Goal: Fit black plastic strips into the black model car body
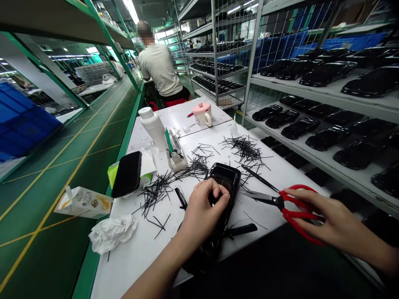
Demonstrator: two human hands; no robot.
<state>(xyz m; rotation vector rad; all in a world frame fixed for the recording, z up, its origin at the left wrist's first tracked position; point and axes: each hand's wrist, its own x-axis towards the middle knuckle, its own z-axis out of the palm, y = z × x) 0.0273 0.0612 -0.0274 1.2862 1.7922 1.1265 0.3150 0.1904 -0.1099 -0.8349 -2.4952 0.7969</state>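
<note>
A glossy black model car [223,171] lies near the front of the white table [193,137]. Over its body my left hand [207,201] is closed, thumb and forefinger pinched together; whatever they hold is too small to name. On the right, my right hand [327,218] grips the red-handled scissors [277,201], whose blades point left towards the car. Behind the scissors lies a thin black tool [260,177]. Thin black strips are heaped left of the car [158,189] and beyond it [246,149]. A black piece [243,229] rests at the front edge.
A phone [127,174], crumpled tissue [112,233], drink carton [85,202], white bottle [152,126] and pink-lidded mug [202,114] stand or lie around the left and back. Shelves of black model cars [324,97] line the right. A person [160,68] sits beyond the table.
</note>
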